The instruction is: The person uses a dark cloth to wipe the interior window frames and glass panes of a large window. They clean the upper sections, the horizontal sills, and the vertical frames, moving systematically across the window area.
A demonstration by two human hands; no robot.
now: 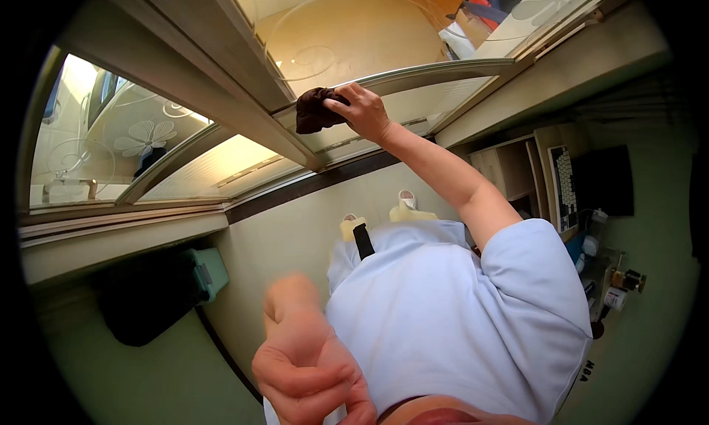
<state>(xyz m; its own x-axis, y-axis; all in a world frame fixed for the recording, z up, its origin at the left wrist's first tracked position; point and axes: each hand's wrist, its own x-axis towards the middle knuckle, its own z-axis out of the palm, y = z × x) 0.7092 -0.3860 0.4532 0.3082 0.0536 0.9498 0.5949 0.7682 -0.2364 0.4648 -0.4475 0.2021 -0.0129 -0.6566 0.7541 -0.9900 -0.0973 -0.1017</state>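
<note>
My right hand (365, 110) grips a bunched dark brown cloth (314, 112), reaching forward at the end of an outstretched arm. The cloth is at the curved crossbar (437, 72) of a glazed door, near where the bar meets the upright frame (221, 81). Whether it presses on the bar or the glass is hard to tell. Close to the camera, at the bottom, my left hand (310, 369) is raised with its fingers curled in. Nothing shows in it, though the lower edge cuts off part of the fingers.
A second glazed panel (144, 137) with a white flower pattern stands at left. Through the upper glass a pale wooden surface (354, 32) shows. A green plastic bin (211, 272) sits low at left; a keyboard (564, 187) stands by a cabinet (512, 167) at right. My feet (407, 199) are near the dark sill (310, 187).
</note>
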